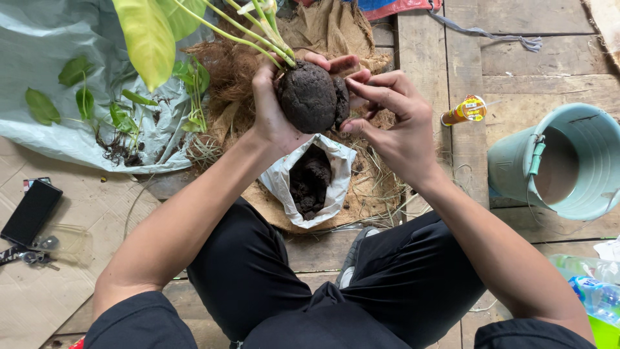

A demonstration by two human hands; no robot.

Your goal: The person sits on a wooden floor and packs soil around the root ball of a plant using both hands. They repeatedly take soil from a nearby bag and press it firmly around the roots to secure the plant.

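My left hand (274, 106) grips a dark round soil ball (309, 97) with a green-leaved plant (194, 22) growing out of its top. My right hand (394, 119) presses against the right side of the ball, its fingertips pinching soil there. Straight below the ball, an open white bag of dark soil (310, 181) stands on a pile of brown coconut fibre (226, 71) between my knees.
A pale green plastic sheet (58, 123) with small seedlings (116, 123) lies at left. A teal bucket (568, 161) holding brownish water stands at right, beside an orange tube (464, 110). A phone (31, 212) and keys rest on cardboard. Plastic bottles (597, 291) lie at lower right.
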